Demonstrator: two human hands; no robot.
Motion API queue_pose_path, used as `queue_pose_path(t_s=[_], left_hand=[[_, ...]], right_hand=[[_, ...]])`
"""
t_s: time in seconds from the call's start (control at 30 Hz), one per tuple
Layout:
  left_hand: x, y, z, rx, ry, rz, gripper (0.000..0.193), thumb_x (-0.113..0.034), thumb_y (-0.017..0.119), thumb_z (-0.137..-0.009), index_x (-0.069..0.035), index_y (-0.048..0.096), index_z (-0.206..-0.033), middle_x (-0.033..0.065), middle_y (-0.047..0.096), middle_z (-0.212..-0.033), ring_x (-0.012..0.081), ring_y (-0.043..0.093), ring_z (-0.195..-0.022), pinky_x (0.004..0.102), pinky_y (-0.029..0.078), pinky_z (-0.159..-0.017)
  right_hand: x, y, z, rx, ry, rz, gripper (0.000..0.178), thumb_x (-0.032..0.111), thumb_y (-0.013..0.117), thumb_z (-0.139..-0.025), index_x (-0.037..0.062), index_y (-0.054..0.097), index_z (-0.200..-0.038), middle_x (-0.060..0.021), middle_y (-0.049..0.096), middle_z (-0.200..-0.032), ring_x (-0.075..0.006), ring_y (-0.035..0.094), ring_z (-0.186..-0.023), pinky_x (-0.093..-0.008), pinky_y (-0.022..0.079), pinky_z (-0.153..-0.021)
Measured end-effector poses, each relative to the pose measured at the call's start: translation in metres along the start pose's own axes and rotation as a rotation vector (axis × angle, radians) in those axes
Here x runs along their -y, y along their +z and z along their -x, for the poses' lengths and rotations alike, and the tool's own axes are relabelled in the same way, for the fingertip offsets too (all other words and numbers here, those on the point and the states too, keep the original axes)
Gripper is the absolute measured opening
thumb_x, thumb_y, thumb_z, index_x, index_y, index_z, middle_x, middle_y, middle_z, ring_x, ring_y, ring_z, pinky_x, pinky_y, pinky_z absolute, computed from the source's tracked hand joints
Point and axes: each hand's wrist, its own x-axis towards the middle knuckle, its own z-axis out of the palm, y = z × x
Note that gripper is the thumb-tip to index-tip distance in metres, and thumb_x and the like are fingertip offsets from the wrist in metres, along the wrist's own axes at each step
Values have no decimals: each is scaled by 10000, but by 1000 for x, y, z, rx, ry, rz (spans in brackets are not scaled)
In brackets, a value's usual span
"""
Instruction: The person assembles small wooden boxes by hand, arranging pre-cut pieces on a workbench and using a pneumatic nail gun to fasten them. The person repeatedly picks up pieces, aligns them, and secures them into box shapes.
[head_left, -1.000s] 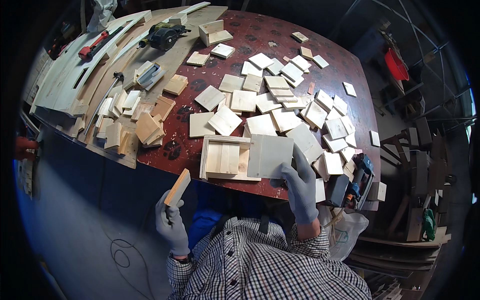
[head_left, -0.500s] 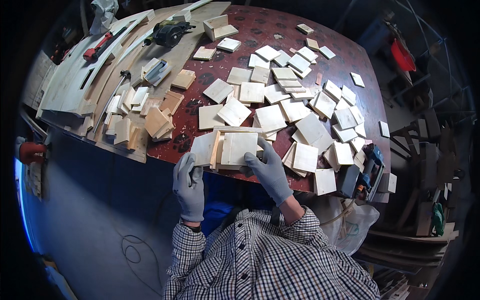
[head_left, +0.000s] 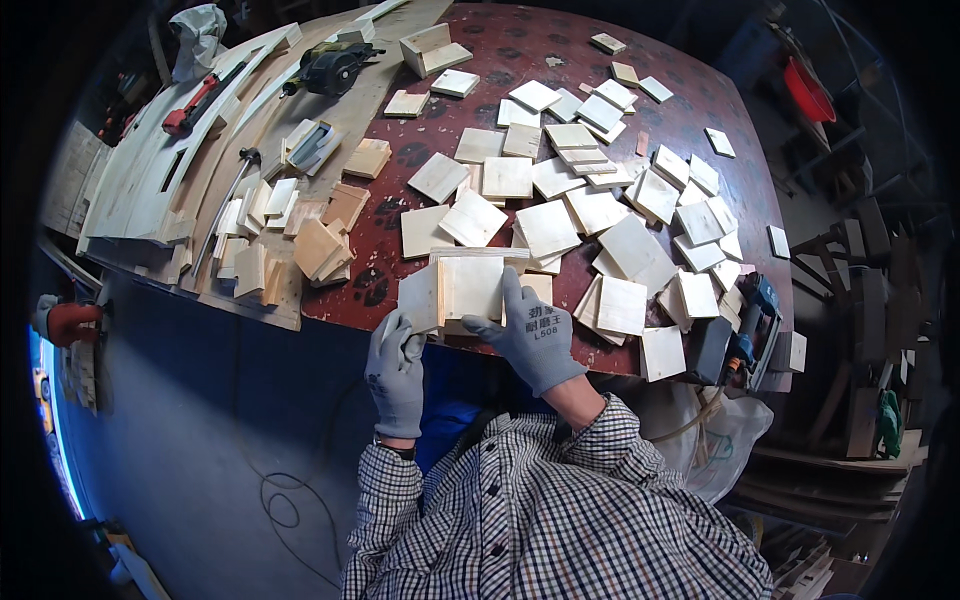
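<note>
At the table's near edge I have a small assembly of pale wooden boards in both grey-gloved hands. My left hand (head_left: pixel 396 372) is closed at the lower edge of its left board (head_left: pixel 418 297). My right hand (head_left: pixel 536 338) grips the right board (head_left: pixel 472 286), thumb below and fingers at its right edge. Between the two boards runs an upright wooden edge; another edge (head_left: pixel 480 253) shows along the back. My right fingers partly cover the wood behind them.
Many loose square boards (head_left: pixel 547 230) lie across the red table (head_left: pixel 370 250). A blue nail gun (head_left: pixel 745 340) rests at the right corner. To the left are stacked wood blocks (head_left: pixel 320 248), a hammer (head_left: pixel 248 155), a circular saw (head_left: pixel 335 68) and a red tool (head_left: pixel 195 108).
My right hand has turned so the back of its glove faces up, and its fingers reach higher along the board. The two boards now meet closely at the middle edge.
</note>
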Motion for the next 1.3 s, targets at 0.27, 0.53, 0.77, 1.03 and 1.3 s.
queue_pose_path(t_s=[0.27,0.53,0.77,1.03,1.3], left_hand=[[15,0,4,-124,-131,20,217,-24,700,-996,45,672,-1199,170,709,-1265,290,704,-1152,366,576,-982],[89,9,-27,-2,-42,-138,223,-106,717,-989,-17,655,-1183,143,652,-1322,327,666,-1195,416,572,-1008],[101,27,-45,182,44,-366,241,-160,701,-972,-62,701,-1192,107,644,-1353,333,569,-1316,455,467,-1132],[0,5,-91,449,487,-341,553,-37,545,-1009,-91,503,-1558,121,451,-1631,374,316,-1565,506,274,-1278],[-29,9,-92,701,513,-318,837,-397,804,-891,-109,443,-1589,174,369,-1666,438,298,-1554,545,275,-1275]], right_hand=[[-15,33,6,-168,-106,-146,1053,699,696,-886,-67,363,-1526,-204,738,-961,-331,761,-734,-429,597,-588],[-28,29,19,-54,-75,-295,1070,572,816,-831,-86,348,-1532,-243,701,-1152,-399,744,-925,-465,605,-764],[-48,42,20,-130,-175,-305,844,468,800,-877,29,457,-1511,-158,687,-1008,-335,720,-840,-436,587,-729],[-53,46,19,-121,-160,-278,765,513,720,-938,98,448,-1521,-135,700,-1028,-325,737,-882,-430,585,-714],[-51,43,19,-61,-132,-294,790,557,642,-990,97,399,-1584,-129,681,-992,-310,726,-856,-428,570,-688]])
